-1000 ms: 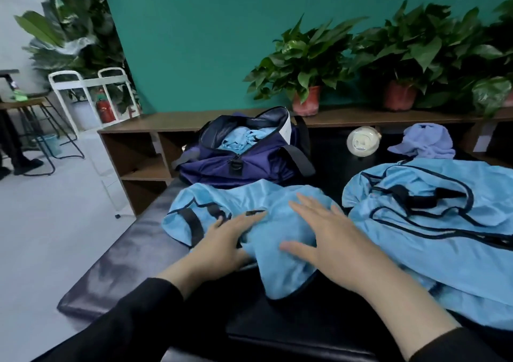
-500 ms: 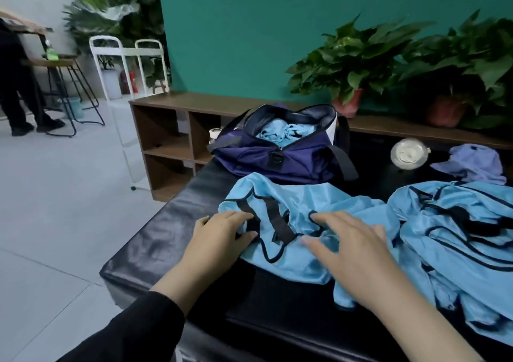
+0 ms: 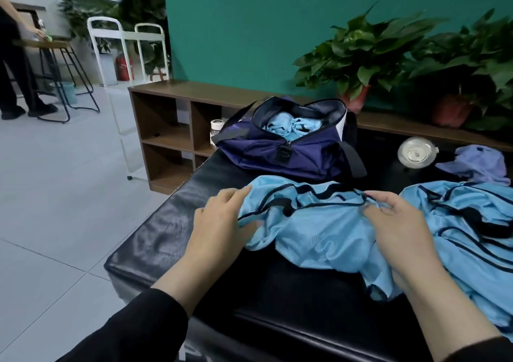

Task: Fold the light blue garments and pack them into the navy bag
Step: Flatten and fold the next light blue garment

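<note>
Both hands now sit wider apart on the light blue garment point(image 3: 313, 223), spreading it for the first fold. Left hand point(image 3: 219, 217) grips its left edge; right hand point(image 3: 397, 220) pinches its trim with curled fingers point(image 3: 385, 196). Garment lies just in front of the navy bag point(image 3: 288, 151), which already holds blue cloth.

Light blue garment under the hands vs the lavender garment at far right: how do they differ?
The light blue garment is sky blue with dark trim; the lavender garment is pale purple, and no trim shows on it. The light blue one lies spread near the front of the black bench, gripped by the left hand and right hand; the lavender one sits bunched farther back, untouched. The lavender one looks smaller. Both lie unfolded on the bench, outside the navy bag.
</note>
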